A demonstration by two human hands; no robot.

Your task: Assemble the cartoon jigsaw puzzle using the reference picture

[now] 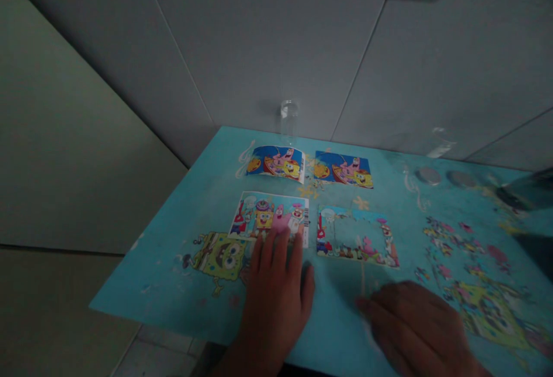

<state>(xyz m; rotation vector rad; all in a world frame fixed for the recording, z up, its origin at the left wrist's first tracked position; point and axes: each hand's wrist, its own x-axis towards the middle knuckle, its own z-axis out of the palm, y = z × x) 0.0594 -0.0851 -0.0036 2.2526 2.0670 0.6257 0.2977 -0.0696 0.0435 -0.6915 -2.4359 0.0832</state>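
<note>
My left hand (279, 279) lies flat with its fingers stretched out, the tips on the lower edge of a picture card (250, 215) of cartoon figures. Just right of that card is a partly assembled jigsaw puzzle (382, 253) of the same scene: a frame of joined pieces around a gap, with some pink pieces at its lower middle. My right hand (415, 322) is below the puzzle, slightly blurred, its fingers curled and pressed together. Whatever is between those fingertips, if anything, I cannot make out. Loose puzzle pieces (444, 238) are scattered to the right.
Behind lie a curved blue picture card (276, 164) and a matching blue puzzle (343, 169). A clear cylindrical container (289, 120) stands by the wall; another clear one (441, 143) is farther right, near two round lids (428, 176). The turquoise table (173, 261) has printed cartoons.
</note>
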